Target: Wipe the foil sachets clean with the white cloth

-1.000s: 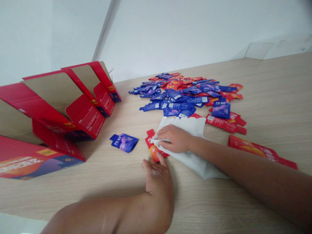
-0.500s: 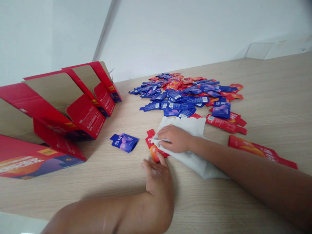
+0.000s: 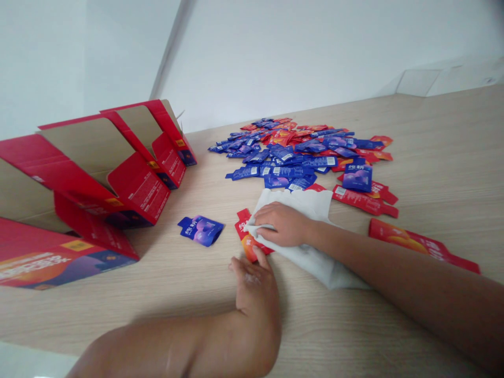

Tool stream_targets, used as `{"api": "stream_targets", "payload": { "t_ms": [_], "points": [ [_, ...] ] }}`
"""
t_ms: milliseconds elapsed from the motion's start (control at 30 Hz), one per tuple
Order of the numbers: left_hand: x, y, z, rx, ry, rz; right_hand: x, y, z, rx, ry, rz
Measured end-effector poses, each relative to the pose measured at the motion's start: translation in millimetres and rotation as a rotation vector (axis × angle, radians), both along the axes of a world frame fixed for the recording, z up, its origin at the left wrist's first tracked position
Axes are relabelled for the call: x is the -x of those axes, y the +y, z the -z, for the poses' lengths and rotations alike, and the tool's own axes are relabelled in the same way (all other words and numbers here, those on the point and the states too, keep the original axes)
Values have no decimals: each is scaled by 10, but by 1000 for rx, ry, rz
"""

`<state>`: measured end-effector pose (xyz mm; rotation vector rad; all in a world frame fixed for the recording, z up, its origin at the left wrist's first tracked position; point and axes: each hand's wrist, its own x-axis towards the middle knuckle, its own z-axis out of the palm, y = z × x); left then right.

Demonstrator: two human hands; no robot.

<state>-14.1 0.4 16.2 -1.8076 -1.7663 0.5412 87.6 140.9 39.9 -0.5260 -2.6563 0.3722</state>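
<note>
My right hand (image 3: 282, 223) presses a white cloth (image 3: 311, 247) down onto a red pouch (image 3: 247, 236) on the wooden table (image 3: 433, 173), its fingers curled over the cloth's edge. My left hand (image 3: 254, 286) lies just below, fingertips pinning the lower end of the same red pouch. A single blue pouch (image 3: 200, 229) rests a little to the left of both hands.
A heap of blue and red pouches (image 3: 299, 149) spreads behind the hands. Long red pouches (image 3: 423, 244) lie to the right. Open red cartons (image 3: 90, 178) stand in a row at the left. A white wall rises behind the table.
</note>
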Motion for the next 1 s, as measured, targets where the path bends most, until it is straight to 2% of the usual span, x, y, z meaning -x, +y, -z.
{"api": "stream_targets", "payload": {
  "t_ms": [400, 1000],
  "points": [
    [37, -16, 82, -77, 89, 49, 1, 6, 14, -1, 3, 1],
    [21, 2, 79, -39, 48, 15, 0, 4, 6, -5, 6, 0]
  ]
}}
